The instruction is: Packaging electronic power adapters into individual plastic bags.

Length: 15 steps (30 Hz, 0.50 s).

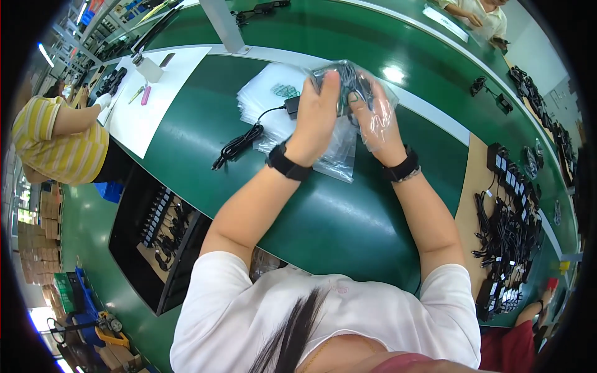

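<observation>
Above the green worktable, my left hand [316, 115] and my right hand [380, 127] grip a clear plastic bag [387, 93] between them. Inside it shows a dark bundled cable [351, 78], partly covered by my fingers; whether an adapter is with it I cannot tell. The right hand lies partly behind or within the clear film. Beneath both hands is a pile of flat clear bags [255, 93]. A black power adapter [291, 107] rests on that pile close to my left wrist, its coiled cable [237, 147] reaching onto the table at the left.
Rows of black adapters with cables [510, 217] lie on a brown board at the right. Left of me stands a black bin [134, 261] holding more adapters. A metal post [222, 25] rises at the table's far edge. A person in a yellow striped shirt [62, 140] works at the left.
</observation>
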Available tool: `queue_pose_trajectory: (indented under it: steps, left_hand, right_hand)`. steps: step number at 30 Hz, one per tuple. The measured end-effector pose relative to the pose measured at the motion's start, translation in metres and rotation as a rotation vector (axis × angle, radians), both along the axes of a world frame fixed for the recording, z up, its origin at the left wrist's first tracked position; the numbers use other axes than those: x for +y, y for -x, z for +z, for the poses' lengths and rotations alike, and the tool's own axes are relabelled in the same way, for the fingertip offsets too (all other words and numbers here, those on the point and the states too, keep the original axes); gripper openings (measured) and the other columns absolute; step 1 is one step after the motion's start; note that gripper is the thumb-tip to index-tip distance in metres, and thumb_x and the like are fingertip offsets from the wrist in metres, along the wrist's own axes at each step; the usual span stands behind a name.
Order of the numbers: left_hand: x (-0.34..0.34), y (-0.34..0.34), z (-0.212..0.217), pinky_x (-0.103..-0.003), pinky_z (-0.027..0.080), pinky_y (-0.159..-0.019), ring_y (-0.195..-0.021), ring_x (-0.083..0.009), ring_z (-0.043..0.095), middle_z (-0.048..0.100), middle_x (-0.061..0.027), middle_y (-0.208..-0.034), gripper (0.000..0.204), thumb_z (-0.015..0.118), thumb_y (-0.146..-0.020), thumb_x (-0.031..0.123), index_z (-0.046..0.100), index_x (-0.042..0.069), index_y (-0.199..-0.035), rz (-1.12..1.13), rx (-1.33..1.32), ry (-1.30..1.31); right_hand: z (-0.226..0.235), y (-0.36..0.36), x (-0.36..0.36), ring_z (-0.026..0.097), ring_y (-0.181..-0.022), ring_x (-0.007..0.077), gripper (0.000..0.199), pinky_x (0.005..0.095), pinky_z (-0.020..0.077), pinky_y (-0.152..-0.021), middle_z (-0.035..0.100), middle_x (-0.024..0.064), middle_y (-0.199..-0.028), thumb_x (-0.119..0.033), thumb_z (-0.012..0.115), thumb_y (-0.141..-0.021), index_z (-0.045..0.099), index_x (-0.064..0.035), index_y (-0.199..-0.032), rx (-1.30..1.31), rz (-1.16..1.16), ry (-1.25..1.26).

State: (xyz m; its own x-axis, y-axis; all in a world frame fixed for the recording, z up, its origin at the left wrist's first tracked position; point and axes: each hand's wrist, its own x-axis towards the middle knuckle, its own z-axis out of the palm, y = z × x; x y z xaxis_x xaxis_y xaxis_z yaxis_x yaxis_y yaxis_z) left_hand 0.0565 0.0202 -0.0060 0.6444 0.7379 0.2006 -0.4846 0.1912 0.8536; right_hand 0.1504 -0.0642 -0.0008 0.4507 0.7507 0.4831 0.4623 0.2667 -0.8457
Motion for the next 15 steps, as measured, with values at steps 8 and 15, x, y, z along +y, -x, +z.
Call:
queue_pose_trajectory:
  steps: [8,15]
  left_hand:
    - [0.003,0.032,-0.001,-0.029,0.044,-0.085,-0.094,-0.0146,0.055,0.058,-0.0054,-0.104,0.03,0.059,-0.083,0.007,0.052,0.002,-0.111,-0.452,0.012,0.339]
    - [0.005,0.033,-0.013,-0.032,0.044,-0.088,-0.096,-0.0172,0.056,0.058,-0.0056,-0.105,0.035,0.06,-0.08,0.002,0.051,0.003,-0.113,-0.466,-0.074,0.313]
  right_hand:
    - [-0.02,-0.02,-0.001,0.051,-0.098,0.0317,0.039,0.0357,0.0393,-0.086,0.052,0.0195,-0.106,-0.025,0.04,-0.093,0.045,0.001,-0.121,-0.397,0.083,0.013]
    - [-0.005,-0.025,-0.012,0.05,-0.088,0.0162,0.04,0.0283,0.0387,-0.082,0.056,0.0083,-0.093,-0.032,0.045,-0.092,0.054,-0.0002,-0.115,-0.194,0.176,0.221]
